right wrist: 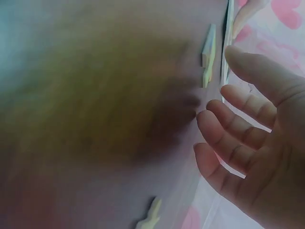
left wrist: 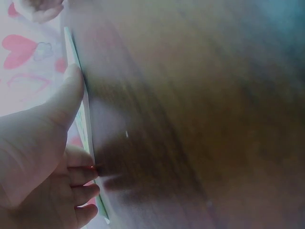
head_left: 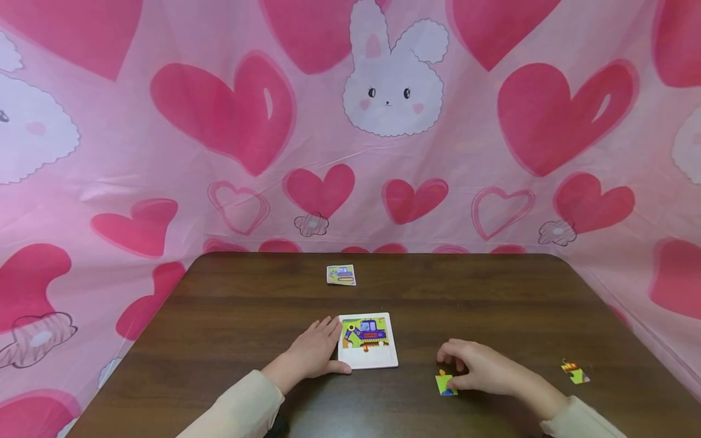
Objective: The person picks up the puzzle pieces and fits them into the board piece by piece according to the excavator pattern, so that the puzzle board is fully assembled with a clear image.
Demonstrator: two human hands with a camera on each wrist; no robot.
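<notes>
A white-framed jigsaw board (head_left: 369, 360) lies on the table, its upper part filled with a purple excavator picture and its lower part bare white. My left hand (head_left: 314, 350) rests against its left side, fingers extended and thumb by the lower left corner. To the board's right is a loose green jigsaw piece (head_left: 445, 383) with an orange knob. My right hand (head_left: 479, 365) hovers over it, fingers loosely bent, the thumb close to the piece. In the right wrist view the piece (right wrist: 208, 55) sits apart from the fingers, beyond the thumb tip.
Farther right lies another jigsaw piece (head_left: 575, 372), orange and green. A small card (head_left: 341, 275) with an excavator picture is near the far edge of the dark wooden table (head_left: 246, 304). Behind hangs a pink cloth (head_left: 328, 146) with hearts and rabbits.
</notes>
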